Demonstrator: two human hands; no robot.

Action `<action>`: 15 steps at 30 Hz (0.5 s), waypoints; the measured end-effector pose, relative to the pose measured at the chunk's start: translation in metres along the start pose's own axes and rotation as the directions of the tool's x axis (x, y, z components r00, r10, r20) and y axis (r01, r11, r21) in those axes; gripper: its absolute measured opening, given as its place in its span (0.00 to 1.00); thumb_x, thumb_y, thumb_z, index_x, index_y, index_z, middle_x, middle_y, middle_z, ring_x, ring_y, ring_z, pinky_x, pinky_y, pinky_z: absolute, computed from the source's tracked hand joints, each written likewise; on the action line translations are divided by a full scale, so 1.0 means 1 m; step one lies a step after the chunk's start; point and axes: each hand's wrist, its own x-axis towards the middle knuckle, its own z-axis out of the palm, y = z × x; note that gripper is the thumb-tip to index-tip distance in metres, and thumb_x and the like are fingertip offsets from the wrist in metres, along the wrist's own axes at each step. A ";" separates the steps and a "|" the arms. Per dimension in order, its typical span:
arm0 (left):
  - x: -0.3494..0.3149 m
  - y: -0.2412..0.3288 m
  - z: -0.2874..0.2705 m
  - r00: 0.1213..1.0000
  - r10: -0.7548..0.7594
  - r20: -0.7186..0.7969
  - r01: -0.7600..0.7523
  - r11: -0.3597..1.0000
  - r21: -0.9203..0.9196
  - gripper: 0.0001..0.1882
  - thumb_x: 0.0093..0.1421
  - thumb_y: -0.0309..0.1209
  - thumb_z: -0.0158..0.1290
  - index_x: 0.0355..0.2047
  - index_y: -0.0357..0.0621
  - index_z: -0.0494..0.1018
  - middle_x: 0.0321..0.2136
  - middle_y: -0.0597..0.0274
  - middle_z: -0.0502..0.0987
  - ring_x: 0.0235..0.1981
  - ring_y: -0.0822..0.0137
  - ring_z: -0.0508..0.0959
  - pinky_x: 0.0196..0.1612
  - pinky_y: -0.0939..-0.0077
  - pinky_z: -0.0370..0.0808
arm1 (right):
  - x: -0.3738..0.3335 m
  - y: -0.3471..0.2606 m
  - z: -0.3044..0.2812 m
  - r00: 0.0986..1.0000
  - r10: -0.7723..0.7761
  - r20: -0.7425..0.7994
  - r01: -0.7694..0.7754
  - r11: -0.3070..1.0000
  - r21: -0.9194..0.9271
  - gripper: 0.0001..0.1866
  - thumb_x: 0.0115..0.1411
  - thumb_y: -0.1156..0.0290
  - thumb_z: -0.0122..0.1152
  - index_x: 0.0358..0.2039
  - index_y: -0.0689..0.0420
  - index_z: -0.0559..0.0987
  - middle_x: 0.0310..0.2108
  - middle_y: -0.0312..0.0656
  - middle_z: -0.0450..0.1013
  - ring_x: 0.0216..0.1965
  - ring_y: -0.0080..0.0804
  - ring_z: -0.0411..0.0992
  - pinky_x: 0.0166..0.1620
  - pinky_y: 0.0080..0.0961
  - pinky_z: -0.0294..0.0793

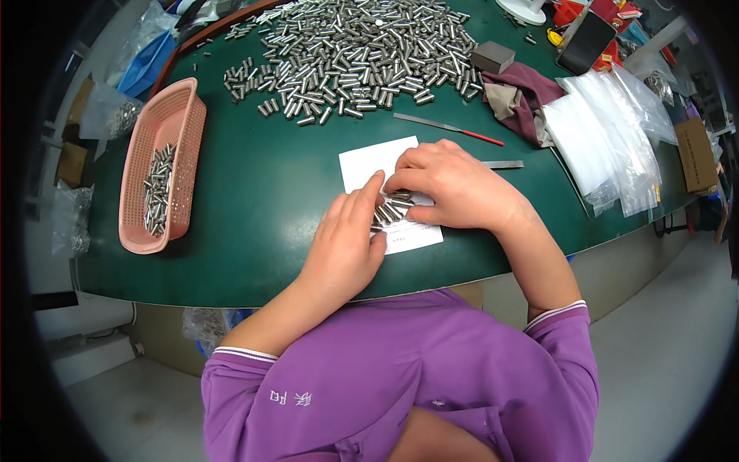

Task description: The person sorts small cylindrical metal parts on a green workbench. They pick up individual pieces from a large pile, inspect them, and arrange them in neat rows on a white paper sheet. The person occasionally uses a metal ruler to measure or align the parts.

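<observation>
A small pile of short metal pins (396, 209) lies on a sheet of white paper (414, 240) in front of me. My left hand (344, 237) rests at the pile's left side, its fingers stretched out and the thumb held lower. From the right, my right hand (456, 185) arches over the paper with bent fingers, thumb and forefinger apart around the pins. Both hands border the pile, and their fingertips partly hide it. I see no pin gripped in either hand.
A large heap of metal pins (362, 58) covers the table's far side. At left stands a pink basket (198, 127) holding more pins. A red-handled file (481, 137), a metal strip (504, 164), a maroon cloth (531, 88), a grey block (493, 58) and plastic bags (593, 131) lie to the right.
</observation>
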 end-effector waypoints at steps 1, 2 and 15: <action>0.000 -0.003 -0.002 1.000 0.019 0.006 -0.019 1.000 0.008 0.40 0.47 0.18 0.57 0.61 0.41 0.56 0.43 0.56 0.72 0.39 0.59 0.72 0.45 0.67 0.72 | 0.000 -0.004 -0.002 1.000 0.018 0.013 -0.018 0.999 -0.031 0.18 0.42 0.70 0.67 0.37 0.53 0.78 0.35 0.37 0.71 0.40 0.37 0.70 0.47 0.33 0.66; 0.001 -0.006 -0.004 1.000 0.022 0.019 -0.021 1.000 -0.021 0.39 0.47 0.18 0.57 0.61 0.41 0.56 0.43 0.56 0.72 0.40 0.59 0.72 0.46 0.67 0.71 | -0.001 -0.010 -0.004 0.999 0.039 0.024 -0.038 0.997 -0.061 0.18 0.42 0.70 0.68 0.37 0.53 0.78 0.34 0.38 0.71 0.40 0.38 0.70 0.46 0.34 0.66; 0.002 -0.010 -0.018 0.995 -0.050 0.083 0.051 0.998 -0.021 0.35 0.46 0.18 0.56 0.58 0.41 0.63 0.44 0.55 0.72 0.44 0.59 0.71 0.46 0.68 0.71 | -0.031 -0.044 0.026 0.908 0.366 -0.206 -0.344 0.929 0.134 0.21 0.45 0.68 0.70 0.41 0.52 0.76 0.33 0.41 0.69 0.37 0.43 0.71 0.40 0.36 0.72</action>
